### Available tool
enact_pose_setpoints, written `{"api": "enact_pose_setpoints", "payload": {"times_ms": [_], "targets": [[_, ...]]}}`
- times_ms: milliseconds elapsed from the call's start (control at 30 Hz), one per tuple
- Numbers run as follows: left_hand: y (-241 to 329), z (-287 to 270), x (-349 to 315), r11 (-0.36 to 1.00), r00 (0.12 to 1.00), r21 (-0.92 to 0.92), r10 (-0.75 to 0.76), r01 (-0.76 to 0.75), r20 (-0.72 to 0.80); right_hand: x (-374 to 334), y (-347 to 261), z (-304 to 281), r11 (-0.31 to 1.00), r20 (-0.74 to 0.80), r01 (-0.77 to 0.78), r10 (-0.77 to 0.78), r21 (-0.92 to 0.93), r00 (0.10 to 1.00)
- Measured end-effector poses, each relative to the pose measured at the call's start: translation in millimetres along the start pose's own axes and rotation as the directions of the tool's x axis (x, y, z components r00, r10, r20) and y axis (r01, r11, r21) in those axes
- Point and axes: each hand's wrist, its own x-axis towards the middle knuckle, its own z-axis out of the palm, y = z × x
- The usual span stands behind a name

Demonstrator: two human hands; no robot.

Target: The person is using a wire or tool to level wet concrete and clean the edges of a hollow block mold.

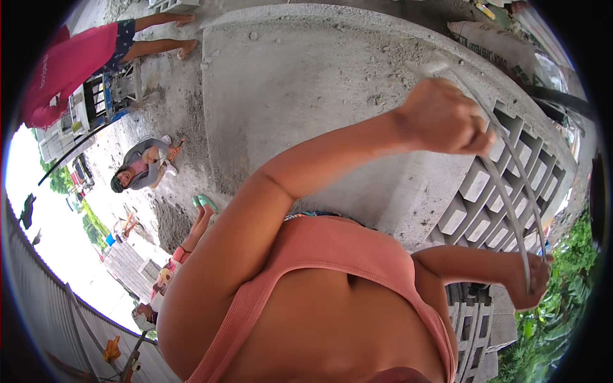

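My left hand [447,118] is a closed fist, slightly smeared by motion, above the far right part of a grey concrete surface. A thin grey strand, like a hose or cord [509,207], runs out of this fist in two lengths toward my right hand [531,281]. Lower at the right, beside green leaves, that hand is closed around the strand's other end. Near the left fist the strand bends back in a blurred loop. Its exact kind cannot be made out. Under the two lengths stand several grey hollow concrete blocks [491,198].
A raised concrete rim [357,14] borders the far side. Printed sacks [488,45] lie at the far right. At left, one person in a red shirt [83,64] stands, another crouches [143,163], and a third sits nearer. More blocks [476,325] and plants [549,325] are at right.
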Motion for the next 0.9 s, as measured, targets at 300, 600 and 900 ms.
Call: {"api": "enact_pose_setpoints", "payload": {"times_ms": [300, 600, 900], "targets": [[-72.3, -46.3, -45.0, 0.973, 0.967, 0.157, -0.195, 0.170, 0.164, -83.0, 34.0, 64.1, 0.953, 0.150, -0.263, 0.240, 0.154, 0.959], [-17.6, -10.9, -14.0, 0.999, 0.997, 0.042, -0.034, 0.031, 0.071, -53.8, 29.6, 33.8, 0.994, -0.100, -0.058, 0.067, 0.090, 0.993], [-44.7, -144.0, -128.5, 0.865, 0.886, 0.273, -0.457, 0.421, 0.082, -162.1, 31.2, 57.6, 0.748, 0.443, -0.598, 0.450, 0.288, 0.775]]}}
